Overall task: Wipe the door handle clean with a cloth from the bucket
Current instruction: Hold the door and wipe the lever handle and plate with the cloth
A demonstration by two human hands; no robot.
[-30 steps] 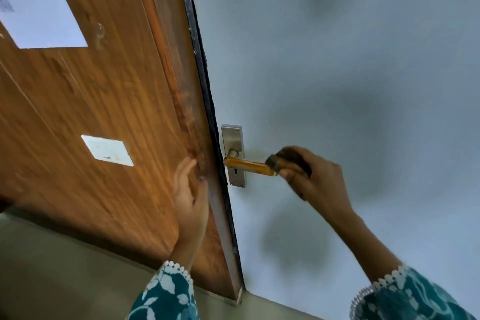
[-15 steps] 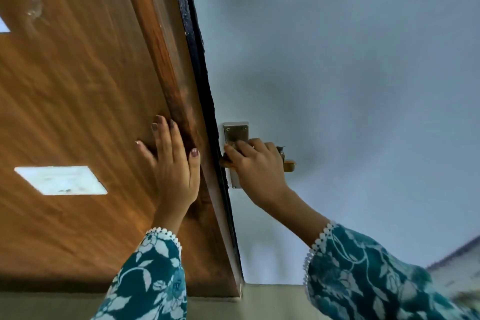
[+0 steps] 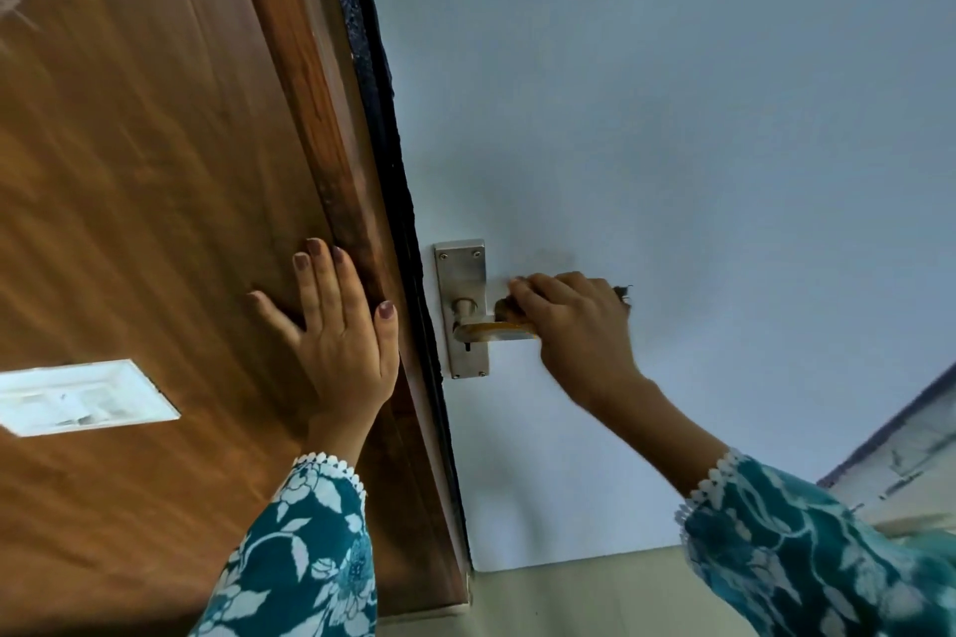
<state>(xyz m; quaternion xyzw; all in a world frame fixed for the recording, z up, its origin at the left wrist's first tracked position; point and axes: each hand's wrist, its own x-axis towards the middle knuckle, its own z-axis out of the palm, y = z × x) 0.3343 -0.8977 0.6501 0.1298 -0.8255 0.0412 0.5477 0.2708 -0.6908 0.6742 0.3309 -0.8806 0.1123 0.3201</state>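
The door handle [image 3: 491,329] is a brass-coloured lever on a steel backplate [image 3: 460,274], fixed to the pale blue door [image 3: 646,119] near its edge. My right hand [image 3: 574,326] is closed over the outer half of the lever, gripping a dark cloth [image 3: 623,294] whose frayed end sticks out behind my knuckles. My left hand [image 3: 336,331] lies flat with fingers spread on the brown wooden panel [image 3: 155,171], just left of the door's black edge. The bucket is out of sight.
A white switch plate [image 3: 77,398] sits on the wooden panel at the left. A black strip [image 3: 383,119] runs along the door edge. Pale floor [image 3: 569,600] shows at the bottom, and a grey-framed surface [image 3: 905,455] at the far right.
My right hand with the cloth slid along the lever from its tip to the base, then back outward. My left hand shifted up and flattened. The view moved closer.
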